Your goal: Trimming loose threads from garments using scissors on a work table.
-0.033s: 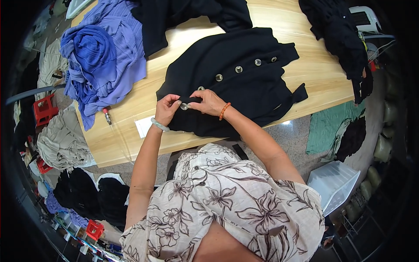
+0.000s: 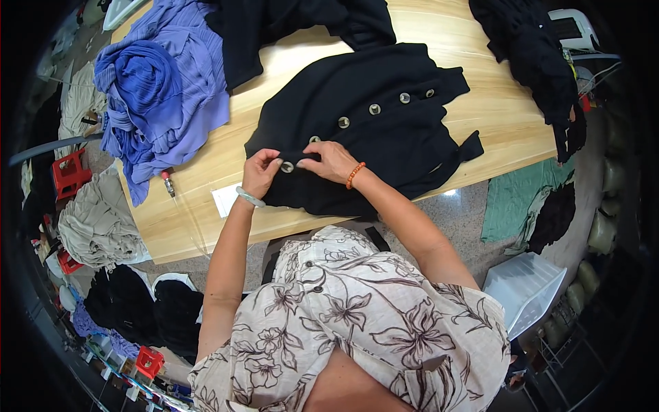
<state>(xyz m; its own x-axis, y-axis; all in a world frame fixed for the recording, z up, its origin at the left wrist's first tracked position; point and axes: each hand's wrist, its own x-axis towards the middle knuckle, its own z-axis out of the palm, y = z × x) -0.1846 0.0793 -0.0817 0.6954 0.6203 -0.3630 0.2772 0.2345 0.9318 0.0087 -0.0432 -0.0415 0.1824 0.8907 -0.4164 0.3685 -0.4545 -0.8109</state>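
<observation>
A black knitted cardigan (image 2: pixel 384 141) lies spread on the table in front of me, with a row of large round buttons (image 2: pixel 344 122) running diagonally across it. My left hand (image 2: pixel 259 173) pinches the cardigan's front edge at its near left end, the thumb beside the lowest button (image 2: pixel 286 166). Just right of that button, my right hand (image 2: pixel 333 163) has its fingers and thumb curled on the same edge. Cloth between the two hands is lifted slightly. Another button (image 2: pixel 314 139) sits partly behind my right fingertips.
Purple knitwear (image 2: pixel 161 89) is heaped at the table's left, near an air-hose fitting (image 2: pixel 168 184) and a white paper (image 2: pixel 224 200). Black garments (image 2: pixel 302 27) lie at the far side and right edge. A white plastic bin (image 2: pixel 525 292) stands on the floor at right.
My right thumb has drawn a little away from the lowest button, so more of the button's face shows. The cardigan stays in place.
</observation>
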